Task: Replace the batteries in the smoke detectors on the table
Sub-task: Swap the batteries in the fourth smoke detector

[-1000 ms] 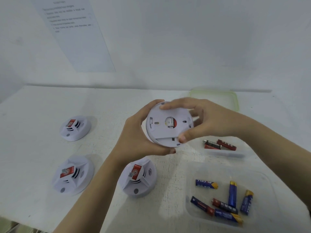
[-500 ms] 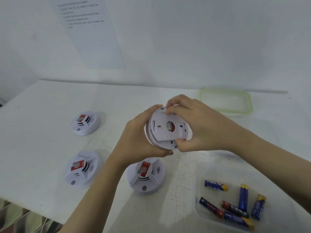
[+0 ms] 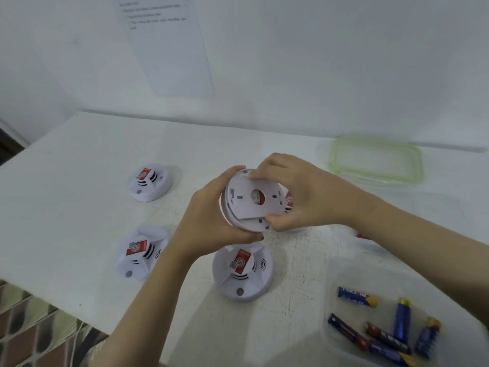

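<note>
I hold a white round smoke detector [image 3: 244, 207] above the table with its back plate facing me. My left hand [image 3: 209, 223] grips its left rim and underside. My right hand [image 3: 301, 192] pinches the back cover between fingers at the top edge and thumb at the bottom edge. Three more detectors with red stickers lie face up on the table: one at the far left [image 3: 148, 182], one at the near left [image 3: 140, 251], one just below my hands [image 3: 242, 271]. Part of another detector [image 3: 289, 201] shows behind my right hand.
A clear tray [image 3: 341, 271] at the near right holds several blue and red batteries [image 3: 383, 329]. A clear lid with a green rim [image 3: 375, 160] lies at the far right. A printed sheet [image 3: 166, 46] hangs on the wall. The table's near left edge [image 3: 87, 316] drops to a tiled floor.
My right hand's fingers have closed onto the top edge of the back cover and the thumb onto its bottom. My view has shifted, so everything sits further right in frame.
</note>
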Demonstrator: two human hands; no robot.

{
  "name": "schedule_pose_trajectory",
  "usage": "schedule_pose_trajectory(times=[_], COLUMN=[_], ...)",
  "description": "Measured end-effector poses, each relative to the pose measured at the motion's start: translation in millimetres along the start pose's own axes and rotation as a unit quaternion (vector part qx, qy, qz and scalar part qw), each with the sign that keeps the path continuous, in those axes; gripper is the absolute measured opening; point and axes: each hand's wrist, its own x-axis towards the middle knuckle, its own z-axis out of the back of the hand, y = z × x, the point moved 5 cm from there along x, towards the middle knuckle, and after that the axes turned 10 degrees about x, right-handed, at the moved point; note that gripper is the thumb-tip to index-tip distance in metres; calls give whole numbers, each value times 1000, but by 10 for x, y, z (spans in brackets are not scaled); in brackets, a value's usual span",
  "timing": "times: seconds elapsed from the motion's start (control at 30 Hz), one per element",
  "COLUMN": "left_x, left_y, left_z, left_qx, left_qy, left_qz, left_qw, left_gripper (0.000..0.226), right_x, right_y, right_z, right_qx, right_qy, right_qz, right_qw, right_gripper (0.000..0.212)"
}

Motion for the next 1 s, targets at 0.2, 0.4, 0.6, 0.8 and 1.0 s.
schedule_pose_trajectory(times=[0.2,0.4,0.6,0.8,1.0], left_x=[16,41,44,119,144], left_y=[40,63,70,80,101], left_z=[1,28,14,-22,11], left_qx=[-5,-24,-32,-26,-50], left_qy=[-1,2,24,70,31], left_qz=[2,-1,-8,-16,-7], left_qw=[1000,1000,999,997,998], left_gripper=[91,91,92,92,89], right_x=[37,54,56,30,92], right_y=[38,22,-12,41,-72], right_z=[-7,82,141,79,188], right_qx=[-34,-25,-48,-69,-2], right_qy=[10,27,75,75,42], right_qz=[19,22,-28,8,-17], right_qw=[999,999,996,995,999], right_gripper=[68,69,69,64,68])
